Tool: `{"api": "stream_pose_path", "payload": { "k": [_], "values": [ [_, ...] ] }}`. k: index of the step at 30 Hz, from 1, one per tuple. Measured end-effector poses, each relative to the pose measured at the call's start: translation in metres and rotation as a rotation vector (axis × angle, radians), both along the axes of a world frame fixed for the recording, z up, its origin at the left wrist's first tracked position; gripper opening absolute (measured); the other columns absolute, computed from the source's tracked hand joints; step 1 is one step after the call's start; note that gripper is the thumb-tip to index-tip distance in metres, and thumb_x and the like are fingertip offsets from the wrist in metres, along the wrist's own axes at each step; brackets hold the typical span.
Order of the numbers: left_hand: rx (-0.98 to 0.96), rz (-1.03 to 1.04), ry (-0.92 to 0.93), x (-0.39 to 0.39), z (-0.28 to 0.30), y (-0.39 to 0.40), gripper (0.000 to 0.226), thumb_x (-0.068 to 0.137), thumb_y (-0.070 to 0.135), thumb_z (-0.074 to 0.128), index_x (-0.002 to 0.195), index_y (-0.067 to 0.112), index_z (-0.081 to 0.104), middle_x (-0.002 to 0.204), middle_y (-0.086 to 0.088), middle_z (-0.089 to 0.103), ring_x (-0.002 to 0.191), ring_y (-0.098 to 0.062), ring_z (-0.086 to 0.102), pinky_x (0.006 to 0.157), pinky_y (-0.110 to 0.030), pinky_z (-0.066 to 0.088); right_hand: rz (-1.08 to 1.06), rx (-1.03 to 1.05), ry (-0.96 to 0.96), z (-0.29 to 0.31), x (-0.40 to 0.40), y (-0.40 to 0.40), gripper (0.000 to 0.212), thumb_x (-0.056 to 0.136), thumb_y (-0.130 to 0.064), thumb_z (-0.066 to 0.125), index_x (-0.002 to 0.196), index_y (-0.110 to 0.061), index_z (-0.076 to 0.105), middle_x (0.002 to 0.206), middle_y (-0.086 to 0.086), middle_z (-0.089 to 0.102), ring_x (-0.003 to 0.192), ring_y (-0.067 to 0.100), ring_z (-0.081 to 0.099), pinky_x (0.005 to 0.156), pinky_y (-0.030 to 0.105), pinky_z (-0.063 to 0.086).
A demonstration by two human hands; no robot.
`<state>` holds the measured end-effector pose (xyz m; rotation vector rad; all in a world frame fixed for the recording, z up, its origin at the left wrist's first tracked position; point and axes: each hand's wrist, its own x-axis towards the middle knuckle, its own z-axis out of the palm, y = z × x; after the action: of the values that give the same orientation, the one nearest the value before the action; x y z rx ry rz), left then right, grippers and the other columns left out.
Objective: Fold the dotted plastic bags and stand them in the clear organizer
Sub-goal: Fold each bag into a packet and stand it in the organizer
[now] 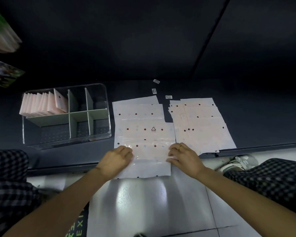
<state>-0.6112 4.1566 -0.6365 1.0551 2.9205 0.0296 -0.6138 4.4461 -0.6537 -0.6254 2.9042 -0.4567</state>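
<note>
A dotted plastic bag (pixel 149 151) lies on top of a stack of flat bags (pixel 138 110), its near edge hanging over the dark mat's front edge. My left hand (pixel 117 159) grips its left side with curled fingers. Opposite it, my right hand (pixel 184 157), with a ring, pinches the right side. A second spread of dotted bags (pixel 200 124) lies to the right. The clear organizer (pixel 99 132) stands at the left with grey dividers. Several folded pink bags (pixel 43 104) stand in its back left compartment.
Three small white labels (pixel 168 97) lie on the dark mat (pixel 255 117) behind the bags. My checked trouser legs (pixel 272 178) flank the glossy tiled floor (pixel 152 202). A shoe (pixel 239 162) sits at the right. Packaged goods (pixel 2 36) hang at the upper left.
</note>
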Motion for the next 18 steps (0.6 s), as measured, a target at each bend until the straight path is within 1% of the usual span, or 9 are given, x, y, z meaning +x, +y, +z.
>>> {"api": "stream_pose_path", "payload": {
  "k": [2, 5, 6, 8, 10, 12, 15, 16, 18],
  "values": [
    [0.017, -0.016, 0.035, -0.001, 0.001, 0.000, 0.036, 0.039, 0.005, 0.090, 0.068, 0.011, 0.071, 0.081, 0.000, 0.071, 0.067, -0.015, 0.068, 0.043, -0.021, 0.050, -0.008, 0.013, -0.027, 0.001, -0.002, -0.008, 0.039, 0.088, -0.045, 0.059, 0.111, -0.014, 0.064, 0.121, -0.002, 0.056, 0.112, 0.016, 0.050, 0.092, 0.021, 0.039],
    [0.086, 0.050, -0.006, -0.003, 0.005, -0.001, 0.032, 0.048, 0.007, 0.088, 0.074, 0.007, 0.070, 0.078, -0.002, 0.070, 0.062, -0.017, 0.066, 0.047, -0.021, 0.051, 0.053, 0.097, -0.063, 0.004, -0.007, -0.020, 0.051, 0.085, -0.053, 0.057, 0.125, -0.020, 0.055, 0.130, -0.005, 0.051, 0.120, 0.015, 0.045, 0.100, 0.025, 0.034],
    [0.124, 0.083, -0.059, -0.004, 0.006, -0.001, 0.027, 0.058, 0.009, 0.085, 0.079, 0.007, 0.068, 0.078, -0.003, 0.069, 0.064, -0.019, 0.065, 0.049, -0.022, 0.051, 0.072, 0.107, -0.079, 0.005, -0.008, -0.023, 0.052, 0.086, -0.051, 0.058, 0.127, -0.021, 0.053, 0.135, -0.006, 0.047, 0.124, 0.013, 0.042, 0.102, 0.025, 0.032],
    [0.167, 0.183, -0.200, -0.006, 0.009, -0.003, 0.014, 0.087, 0.015, 0.061, 0.097, 0.007, 0.058, 0.089, -0.005, 0.068, 0.074, -0.024, 0.063, 0.062, -0.030, 0.051, 0.082, 0.069, -0.143, 0.008, -0.013, -0.028, 0.045, 0.089, -0.038, 0.059, 0.130, -0.022, 0.050, 0.142, -0.008, 0.041, 0.129, 0.012, 0.037, 0.104, 0.023, 0.031],
    [0.203, 0.250, -0.306, -0.011, 0.013, -0.005, 0.014, 0.096, 0.019, 0.041, 0.103, 0.008, 0.046, 0.087, -0.006, 0.066, 0.071, -0.027, 0.058, 0.066, -0.037, 0.048, 0.052, -0.018, -0.250, 0.013, -0.023, -0.031, 0.035, 0.091, -0.021, 0.056, 0.126, -0.020, 0.053, 0.135, -0.006, 0.050, 0.125, 0.013, 0.042, 0.100, 0.026, 0.037],
    [0.298, 0.307, -0.375, -0.016, 0.017, -0.006, 0.008, 0.097, 0.019, 0.037, 0.098, 0.012, 0.038, 0.072, -0.009, 0.060, 0.059, -0.027, 0.048, 0.060, -0.038, 0.040, 0.004, -0.101, -0.373, 0.022, -0.039, -0.034, 0.025, 0.090, -0.011, 0.054, 0.114, -0.016, 0.061, 0.116, -0.002, 0.063, 0.110, 0.017, 0.055, 0.090, 0.029, 0.044],
    [0.464, 0.419, -0.514, -0.023, 0.021, -0.010, 0.010, 0.101, 0.023, 0.033, 0.092, 0.017, 0.033, 0.070, -0.014, 0.053, 0.058, -0.021, 0.040, 0.058, -0.040, 0.038, -0.174, -0.350, -0.564, 0.036, -0.066, -0.033, 0.015, 0.085, -0.005, 0.062, 0.092, -0.017, 0.067, 0.094, -0.006, 0.067, 0.092, 0.011, 0.061, 0.077, 0.011, 0.046],
    [0.510, 0.467, -0.536, -0.025, 0.021, -0.012, 0.011, 0.101, 0.023, 0.032, 0.091, 0.019, 0.033, 0.070, -0.012, 0.051, 0.058, -0.019, 0.039, 0.057, -0.038, 0.038, -0.246, -0.456, -0.620, 0.039, -0.071, -0.032, 0.013, 0.083, -0.006, 0.066, 0.089, -0.017, 0.067, 0.092, -0.006, 0.066, 0.089, 0.009, 0.060, 0.075, 0.010, 0.045],
    [0.582, 0.563, -0.530, -0.026, 0.017, -0.013, 0.013, 0.101, 0.022, 0.032, 0.089, 0.020, 0.033, 0.069, -0.006, 0.048, 0.058, -0.017, 0.039, 0.055, -0.034, 0.036, -0.394, -0.645, -0.679, 0.037, -0.078, -0.030, 0.012, 0.082, -0.008, 0.070, 0.091, -0.014, 0.065, 0.093, -0.002, 0.064, 0.086, 0.012, 0.059, 0.075, 0.018, 0.046]
  ]
}}
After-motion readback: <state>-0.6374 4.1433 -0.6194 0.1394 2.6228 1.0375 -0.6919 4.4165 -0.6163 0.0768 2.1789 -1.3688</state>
